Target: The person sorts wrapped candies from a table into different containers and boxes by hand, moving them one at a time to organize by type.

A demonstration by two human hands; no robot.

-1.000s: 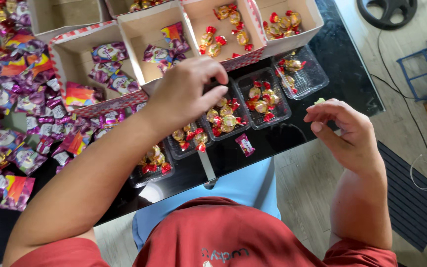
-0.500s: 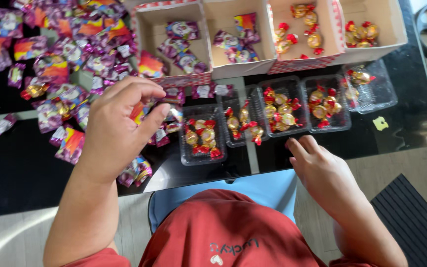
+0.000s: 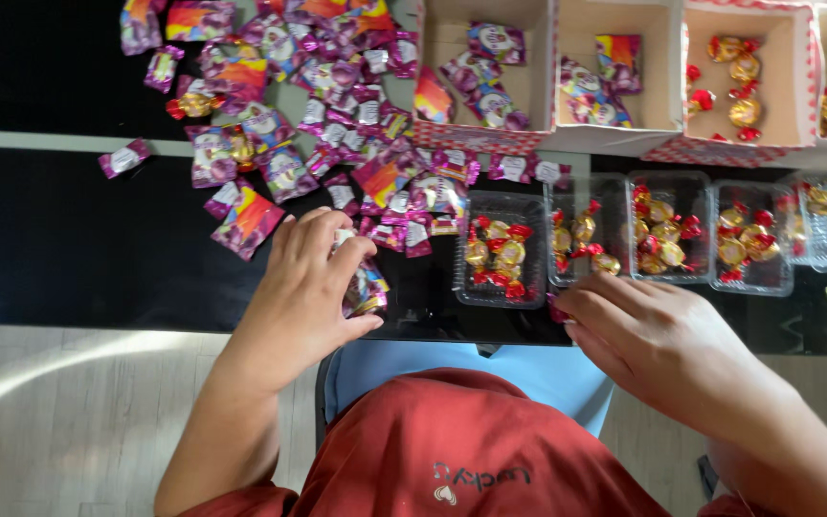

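Left hand [image 3: 303,287] pinches purple sweets [image 3: 366,289] at my table's [image 3: 69,239] near edge, right hand [image 3: 658,335] curls on a pink sweet [image 3: 558,311] below the clear trays [image 3: 502,249]; sorting step, I judge; next: tray placement.

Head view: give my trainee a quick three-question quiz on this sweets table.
1. True or false: the left hand rests at the edge of the pile of purple packets.
2. What fills the clear trays? A) gold sweets with red ends B) purple packets C) nothing
3. Which hand is at the front rim of the table, below the trays?

Key: 1 true. 2 A. 3 the right hand.
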